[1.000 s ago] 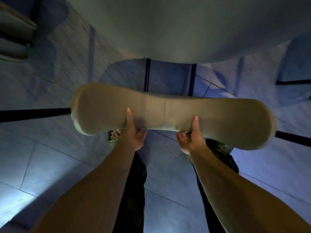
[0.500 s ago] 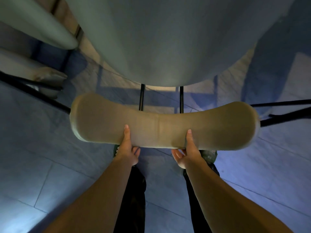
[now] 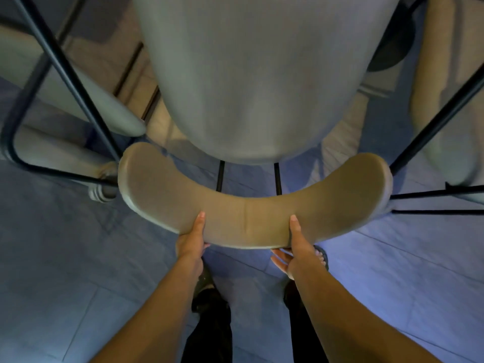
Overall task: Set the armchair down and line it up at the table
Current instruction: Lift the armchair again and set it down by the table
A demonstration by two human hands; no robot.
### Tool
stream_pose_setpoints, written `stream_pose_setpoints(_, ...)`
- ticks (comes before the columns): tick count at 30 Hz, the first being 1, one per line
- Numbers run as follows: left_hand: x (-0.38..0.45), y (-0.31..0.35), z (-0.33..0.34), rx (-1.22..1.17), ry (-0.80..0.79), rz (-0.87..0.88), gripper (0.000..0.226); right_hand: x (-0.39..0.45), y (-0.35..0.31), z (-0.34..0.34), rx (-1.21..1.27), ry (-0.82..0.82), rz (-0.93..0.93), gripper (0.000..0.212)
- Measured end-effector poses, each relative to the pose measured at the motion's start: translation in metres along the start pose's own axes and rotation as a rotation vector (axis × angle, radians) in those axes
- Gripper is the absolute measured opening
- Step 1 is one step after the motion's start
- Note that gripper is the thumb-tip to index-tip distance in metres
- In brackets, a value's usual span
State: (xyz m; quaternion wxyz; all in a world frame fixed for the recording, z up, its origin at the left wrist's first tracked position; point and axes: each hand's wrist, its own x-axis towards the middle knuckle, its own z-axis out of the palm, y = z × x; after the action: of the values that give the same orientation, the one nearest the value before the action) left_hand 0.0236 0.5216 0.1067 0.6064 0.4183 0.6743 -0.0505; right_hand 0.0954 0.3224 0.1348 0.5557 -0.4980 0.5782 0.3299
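Observation:
I look straight down on the armchair. Its curved tan backrest (image 3: 340,195) spans the middle of the view, and its grey seat (image 3: 251,87) stretches away above it. Black metal legs run out from both ends of the backrest. My left hand (image 3: 191,239) grips the backrest's near edge left of the centre seam, thumb on top. My right hand (image 3: 298,247) grips it right of the seam in the same way. The table top is not in view, and whether the chair's feet touch the floor is hidden.
A second chair with a grey seat (image 3: 86,100) and black tube frame stands close on the left. A tan upholstered chair (image 3: 445,100) stands close on the right. A dark round base (image 3: 392,43) sits on the floor at the top right. Grey floor tiles (image 3: 65,258) lie around my feet.
The armchair has moved forward between the two neighbouring chairs, which now show on both sides. More of its seat is visible. Both hands keep the same grip on the backrest.

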Motion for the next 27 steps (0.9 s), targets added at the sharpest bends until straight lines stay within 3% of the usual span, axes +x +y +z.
stream_pose_setpoints(4, -0.028, 0.035, 0.000, 0.026, 0.000, 0.071, 0.062, -0.029, -0.016, 0.004, -0.088, 0.030, -0.055, 0.061)
stream_pose_setpoints(8, -0.052, 0.070, -0.006, 0.130, 0.016, 0.132, 0.087, -0.058, -0.032, 0.010, -0.169, 0.056, -0.141, 0.057)
stream_pose_setpoints(12, -0.084, 0.111, -0.012, 0.255, 0.016, 0.201, 0.066, -0.100, -0.055, 0.013, -0.233, 0.068, -0.215, 0.051)
stream_pose_setpoints(18, -0.147, 0.184, -0.021, 0.436, 0.003, 0.254, 0.071, -0.173, -0.082, 0.024, -0.232, 0.042, -0.263, 0.041)
stream_pose_setpoints(21, -0.179, 0.215, -0.020, 0.484, -0.024, 0.298, 0.041, -0.196, -0.092, 0.029, -0.241, 0.046, -0.267, 0.039)
stream_pose_setpoints(27, -0.188, 0.257, -0.018, 0.648, -0.075, 0.322, 0.034, -0.228, -0.108, 0.035, -0.261, 0.013, -0.268, 0.030)
